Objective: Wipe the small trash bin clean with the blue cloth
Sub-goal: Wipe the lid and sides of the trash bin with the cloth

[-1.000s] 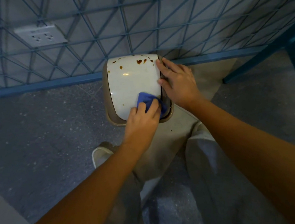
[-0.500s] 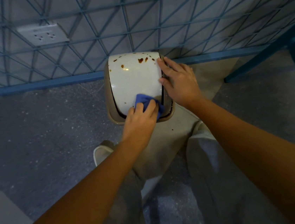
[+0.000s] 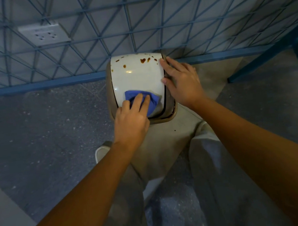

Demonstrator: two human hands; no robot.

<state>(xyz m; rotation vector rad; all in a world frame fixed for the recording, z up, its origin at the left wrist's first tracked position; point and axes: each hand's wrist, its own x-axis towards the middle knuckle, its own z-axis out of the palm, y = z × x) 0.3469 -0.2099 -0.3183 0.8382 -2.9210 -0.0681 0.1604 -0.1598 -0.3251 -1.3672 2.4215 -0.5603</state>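
Head view looks down on a small bin [image 3: 112, 98] standing on grey floor [image 3: 43, 124] against a blue wire grid [image 3: 170, 17] at 12 o'clock. Its white lid [image 3: 138, 77] bears no writing that can be read; brown stains [image 3: 143, 60] dot the lid's far edge, nearest the grid. A socket [image 3: 44, 34] sits on the wall behind the grid at 10 o'clock; any print on it is too blurred to read.

The left hand [image 3: 131, 122] comes in from 7 o'clock with fingers spread flat, pressing the blue cloth [image 3: 153, 101] onto the near part of the lid. The cloth lies bunched under the fingers, reaching toward the lid's right edge. The right hand [image 3: 183, 83] rests open along the bin's right rim at 3 o'clock of the lid, fingertips touching the lid's edge, gripping nothing that can be seen.

The bin's back edge touches or nearly touches the grid, so no room shows there. Bare floor lies open to 9 o'clock. A blue bar [image 3: 261, 59] slants down at 2 o'clock, apart from the bin. Pale trouser legs [image 3: 209, 161] and a shoe [image 3: 100, 151] fill the 6 o'clock side.
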